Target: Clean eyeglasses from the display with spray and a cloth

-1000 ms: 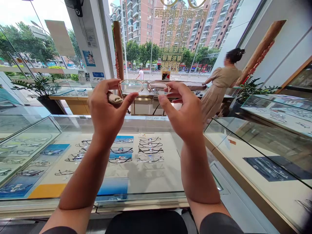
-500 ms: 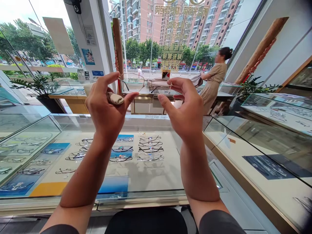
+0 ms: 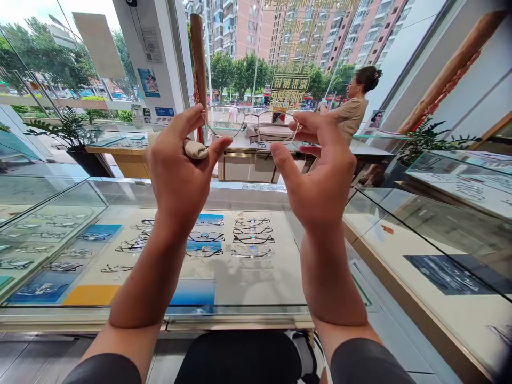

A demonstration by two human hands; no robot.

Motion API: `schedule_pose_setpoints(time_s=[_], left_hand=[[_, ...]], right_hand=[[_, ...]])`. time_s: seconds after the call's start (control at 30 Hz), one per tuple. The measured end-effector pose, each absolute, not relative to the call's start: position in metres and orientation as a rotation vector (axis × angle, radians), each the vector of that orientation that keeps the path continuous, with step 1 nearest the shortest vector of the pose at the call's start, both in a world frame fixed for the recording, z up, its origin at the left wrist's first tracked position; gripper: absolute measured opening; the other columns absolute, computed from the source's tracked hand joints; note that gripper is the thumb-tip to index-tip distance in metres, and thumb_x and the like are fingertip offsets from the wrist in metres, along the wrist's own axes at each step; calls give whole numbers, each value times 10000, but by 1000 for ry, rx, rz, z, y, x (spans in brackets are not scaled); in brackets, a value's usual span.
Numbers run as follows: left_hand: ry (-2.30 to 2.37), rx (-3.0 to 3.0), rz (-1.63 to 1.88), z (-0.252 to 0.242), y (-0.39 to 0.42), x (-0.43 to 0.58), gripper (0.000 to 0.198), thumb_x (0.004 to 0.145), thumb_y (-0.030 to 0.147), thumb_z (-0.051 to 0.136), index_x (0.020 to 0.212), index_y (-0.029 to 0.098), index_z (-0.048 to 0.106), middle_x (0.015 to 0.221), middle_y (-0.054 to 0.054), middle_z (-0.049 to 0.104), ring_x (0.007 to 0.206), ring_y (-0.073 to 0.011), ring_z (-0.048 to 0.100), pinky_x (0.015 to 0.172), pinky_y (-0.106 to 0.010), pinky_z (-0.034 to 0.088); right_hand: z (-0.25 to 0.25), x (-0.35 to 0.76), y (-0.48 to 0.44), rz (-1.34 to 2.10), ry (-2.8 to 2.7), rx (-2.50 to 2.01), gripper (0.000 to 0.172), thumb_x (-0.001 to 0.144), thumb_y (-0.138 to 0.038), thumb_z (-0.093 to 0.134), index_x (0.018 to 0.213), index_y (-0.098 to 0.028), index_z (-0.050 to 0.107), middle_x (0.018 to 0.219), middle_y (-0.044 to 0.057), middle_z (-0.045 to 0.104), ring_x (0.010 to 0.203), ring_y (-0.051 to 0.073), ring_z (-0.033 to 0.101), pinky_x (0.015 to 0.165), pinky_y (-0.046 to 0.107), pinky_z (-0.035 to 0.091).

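I hold a pair of thin-framed glasses up at eye level between both hands. My left hand pinches the left end of the frame and also keeps a small beige cloth tucked against its fingers. My right hand grips the right end of the frame with thumb and fingers curled. Below my arms lies a glass display case with several pairs of glasses laid in rows.
Another glass case runs along the right, and one more on the left. A person in a beige dress stands at a counter behind. Potted plants and large windows line the back.
Both hands have lifted the glasses slightly higher and tilted them. The person in the beige dress has moved left along the counter.
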State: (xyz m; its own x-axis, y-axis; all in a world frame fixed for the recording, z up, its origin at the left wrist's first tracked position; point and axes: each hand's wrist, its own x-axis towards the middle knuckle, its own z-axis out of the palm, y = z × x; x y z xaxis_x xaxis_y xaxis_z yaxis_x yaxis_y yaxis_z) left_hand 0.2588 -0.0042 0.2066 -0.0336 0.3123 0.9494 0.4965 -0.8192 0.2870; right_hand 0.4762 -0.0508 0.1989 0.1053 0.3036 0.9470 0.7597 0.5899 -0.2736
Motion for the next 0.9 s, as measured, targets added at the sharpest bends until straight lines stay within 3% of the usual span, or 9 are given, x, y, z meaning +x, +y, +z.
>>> schedule_pose_setpoints(time_s=[0.3, 0.53, 0.77, 0.9], left_hand=[[-988, -2079, -1941, 214, -17, 256, 402, 946, 625, 833, 1223, 360, 713, 1222, -16, 831, 1245, -306, 769, 1082, -519, 618], [-995, -2041, -1983, 215, -25, 261, 476, 916, 695, 832, 1219, 351, 705, 1282, -54, 799, 1215, -334, 745, 1042, -539, 608], [-971, -2037, -1947, 215, -26, 263, 430, 938, 651, 831, 1217, 349, 704, 1256, -43, 804, 1188, -319, 757, 973, -521, 614], [-958, -2037, -1958, 214, -24, 264, 427, 970, 628, 805, 1258, 338, 683, 1334, -49, 781, 1249, -310, 740, 937, -506, 611]], right_hand=[[200, 476, -53, -436, -1509, -985, 369, 1082, -514, 630, 1400, -331, 676, 1346, 106, 789, 1211, 319, 772, 1087, 575, 666], [199, 485, -48, -282, -1593, -949, 438, 1088, -592, 611, 1427, -320, 669, 1336, 106, 789, 1265, 345, 767, 1099, 581, 656], [203, 485, -53, -277, -1553, -913, 398, 1079, -530, 660, 1411, -311, 653, 1446, 109, 756, 1241, 331, 777, 966, 539, 689], [205, 483, -58, -323, -1507, -941, 377, 1081, -507, 675, 1417, -339, 641, 1446, 114, 744, 1286, 336, 753, 1008, 527, 686]])
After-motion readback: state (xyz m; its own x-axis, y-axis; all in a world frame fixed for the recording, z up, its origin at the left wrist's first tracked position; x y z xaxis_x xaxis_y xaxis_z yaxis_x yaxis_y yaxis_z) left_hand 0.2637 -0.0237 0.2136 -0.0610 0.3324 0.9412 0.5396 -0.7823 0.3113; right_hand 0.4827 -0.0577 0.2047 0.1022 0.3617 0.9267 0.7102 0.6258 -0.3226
